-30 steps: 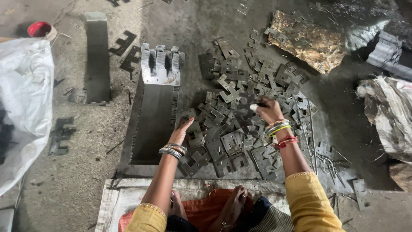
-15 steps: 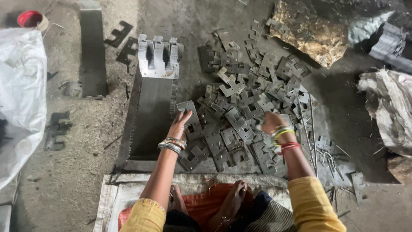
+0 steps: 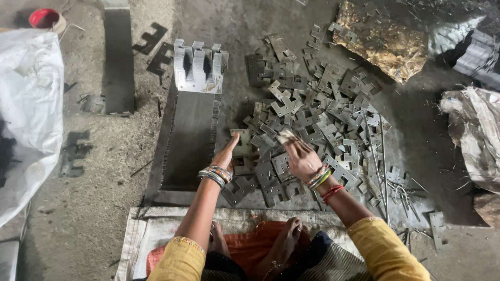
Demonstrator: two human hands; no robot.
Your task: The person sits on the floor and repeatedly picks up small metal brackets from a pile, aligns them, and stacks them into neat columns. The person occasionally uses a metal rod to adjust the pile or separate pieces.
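Left hand (image 3: 229, 153) now down at the pile's 9 o'clock edge, fingers pinched on a flat plate (image 3: 241, 143), no longer lifted toward the tray as half a second ago. Right hand (image 3: 301, 158) pulled in from the 3 o'clock side toward the pile's middle, fingers closed on a second plate (image 3: 285, 136) raised just clear of the heap. Both hands near each other, apart, each clamped on its own piece.

Pile (image 3: 317, 119) of notched grey stampings spread across the floor from 12 to 4 o'clock of the hands, much as a second ago. Tray (image 3: 190, 138), a long dark sheet-metal trough, just at 10 o'clock of the left hand, bare along its bed. Stack (image 3: 199, 67) of upright plates packed at the tray's far end, 12 o'clock, unchanged.

Judging by the shift: one pick finished on each side, pieces gathered together near the tray's edge, loading not yet begun.

White sack (image 3: 28, 114) at 9 o'clock, red cup (image 3: 46, 18) at 11 o'clock.
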